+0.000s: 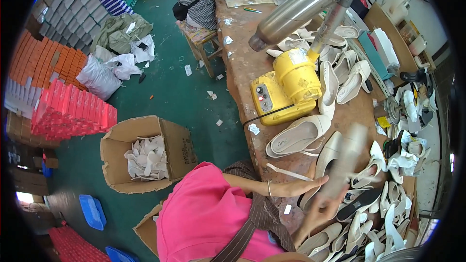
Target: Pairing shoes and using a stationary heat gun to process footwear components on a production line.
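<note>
R hand [326,207] gripping near end of blurred pale item [348,160], too smeared to ID, over bench [257,26], right side. L hand [308,187] just beside it; can't tell if open/closed. Yellow machine [296,80] farther off, loose shoes [324,237] nr right.

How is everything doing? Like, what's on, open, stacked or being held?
Yellow machine: little red light on.
Big cardboard box: open, white pieces inside.
Red boxes: stacked.
Orange boxes: stacked.
Wooden stool: a co-worker sitting on it.
Shoe beside the machine: opening up.
Long pale thing: blurred, in the right hand.
Left hand: fingers bent, grip unclear.
</note>
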The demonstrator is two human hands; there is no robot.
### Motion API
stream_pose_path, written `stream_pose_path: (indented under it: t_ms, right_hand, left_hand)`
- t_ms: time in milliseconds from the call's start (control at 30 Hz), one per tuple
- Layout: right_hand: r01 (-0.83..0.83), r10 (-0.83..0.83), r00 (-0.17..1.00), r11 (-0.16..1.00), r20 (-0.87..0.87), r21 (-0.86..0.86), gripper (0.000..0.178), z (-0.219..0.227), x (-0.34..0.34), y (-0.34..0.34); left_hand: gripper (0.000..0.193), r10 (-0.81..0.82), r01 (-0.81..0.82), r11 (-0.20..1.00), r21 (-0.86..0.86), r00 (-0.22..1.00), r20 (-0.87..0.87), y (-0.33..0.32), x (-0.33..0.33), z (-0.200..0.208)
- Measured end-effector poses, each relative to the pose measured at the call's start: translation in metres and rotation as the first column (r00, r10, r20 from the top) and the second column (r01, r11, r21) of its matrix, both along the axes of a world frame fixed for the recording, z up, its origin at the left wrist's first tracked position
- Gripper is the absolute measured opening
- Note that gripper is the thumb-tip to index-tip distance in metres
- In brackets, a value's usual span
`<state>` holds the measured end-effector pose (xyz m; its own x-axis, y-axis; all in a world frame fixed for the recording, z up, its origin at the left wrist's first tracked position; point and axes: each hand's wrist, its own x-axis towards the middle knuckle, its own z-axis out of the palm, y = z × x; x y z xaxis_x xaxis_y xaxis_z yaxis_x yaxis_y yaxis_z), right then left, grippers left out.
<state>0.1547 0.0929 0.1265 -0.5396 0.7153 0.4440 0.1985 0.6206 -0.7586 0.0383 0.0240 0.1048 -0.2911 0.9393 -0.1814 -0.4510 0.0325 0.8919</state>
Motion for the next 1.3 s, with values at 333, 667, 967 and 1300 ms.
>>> stream_pose_path:
  t_ms: [333,667,967,1300]
  right_hand:
    - [-0.154,0.163,0.969,0.986,0.188,-0.062,0.017,0.015,0.025,-0.022]
    - [-0.377,0.390,0.917,0.916,0.084,-0.138,0.035,0.018,0.056,0.010]
    - [0.628,-0.734,0.565,0.679,0.376,0.380,0.034,-0.016,0.281,0.162]
    - [0.598,-0.503,0.741,0.796,0.445,-0.097,0.023,0.025,0.243,0.154]
  left_hand:
    - [0.057,0.244,-0.243,0.968,0.071,0.970,-0.016,-0.006,0.003,-0.010]
    - [0.090,0.180,-0.160,0.983,-0.085,0.916,0.358,-0.021,-0.010,-0.064]
    - [0.112,-0.245,0.180,0.966,0.187,0.869,0.430,0.007,-0.014,-0.027]
    - [0.118,-0.160,0.087,0.985,0.149,0.785,0.599,-0.001,-0.026,-0.019]
